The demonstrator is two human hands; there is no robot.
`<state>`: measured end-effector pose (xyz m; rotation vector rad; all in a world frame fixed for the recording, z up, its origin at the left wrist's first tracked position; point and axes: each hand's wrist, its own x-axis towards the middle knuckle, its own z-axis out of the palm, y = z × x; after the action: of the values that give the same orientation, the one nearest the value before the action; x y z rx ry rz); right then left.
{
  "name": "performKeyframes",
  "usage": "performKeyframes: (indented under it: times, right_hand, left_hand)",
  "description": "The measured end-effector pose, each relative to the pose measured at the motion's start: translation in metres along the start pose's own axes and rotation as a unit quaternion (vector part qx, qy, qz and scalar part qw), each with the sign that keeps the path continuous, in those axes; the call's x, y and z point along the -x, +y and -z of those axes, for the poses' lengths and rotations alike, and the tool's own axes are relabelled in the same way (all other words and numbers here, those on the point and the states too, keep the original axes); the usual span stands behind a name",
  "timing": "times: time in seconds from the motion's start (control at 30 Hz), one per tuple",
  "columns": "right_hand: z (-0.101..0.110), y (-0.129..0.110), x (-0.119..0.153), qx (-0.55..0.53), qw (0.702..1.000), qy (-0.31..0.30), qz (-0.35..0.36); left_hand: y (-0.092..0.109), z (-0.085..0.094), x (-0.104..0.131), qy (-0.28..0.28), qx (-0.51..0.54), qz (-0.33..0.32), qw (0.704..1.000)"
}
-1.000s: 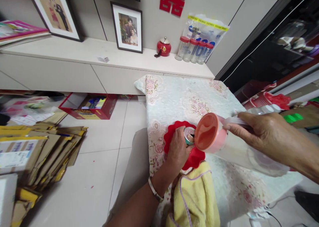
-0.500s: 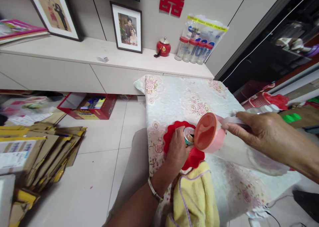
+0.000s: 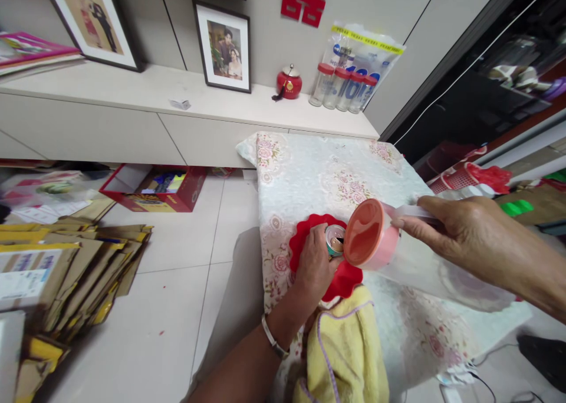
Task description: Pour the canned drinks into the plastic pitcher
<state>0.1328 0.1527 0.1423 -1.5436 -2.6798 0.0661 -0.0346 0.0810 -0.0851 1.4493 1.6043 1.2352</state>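
Observation:
My left hand [image 3: 315,261] is wrapped round a small drink can [image 3: 335,238], whose silver top shows a dark opening. Beneath the can and hand lies a red plate with a wavy rim [image 3: 302,229]. With fingers closed on its handle, my right hand [image 3: 464,229] holds a clear plastic pitcher [image 3: 415,273] tipped far over to the left. An orange-pink lid [image 3: 365,233] covers the pitcher's mouth, and its lower edge is right by the can's top. Whether any liquid is flowing between them, I cannot tell.
A yellow towel [image 3: 345,350] lies at the near side of the flowered tablecloth [image 3: 305,167]. Several red-capped glass jars [image 3: 325,84], a red pot [image 3: 289,84] and framed photos [image 3: 225,52] stand on the cabinet. Flattened cardboard [image 3: 97,267] and a red box [image 3: 177,199] are on the floor.

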Motion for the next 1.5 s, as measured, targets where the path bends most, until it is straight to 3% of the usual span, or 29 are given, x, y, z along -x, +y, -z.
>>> performKeyframes:
  times: [0.87,1.33,1.5]
  right_hand:
    - [0.0026,-0.0034,-0.0051,0.017,1.0,-0.026,-0.002]
    - [0.0019,-0.0009,-0.0068,-0.007,0.998,0.016,0.056]
    - [0.0029,-0.0046,-0.0079,-0.021,0.999,0.007,0.035]
  left_hand:
    - [-0.0009,-0.0003,-0.0006,0.003,-0.007,-0.006,1.0]
    - [-0.0008,0.0,-0.0005,-0.001,-0.006,0.002,1.0]
    - [-0.0009,-0.0002,-0.0005,0.002,-0.009,-0.002,1.0]
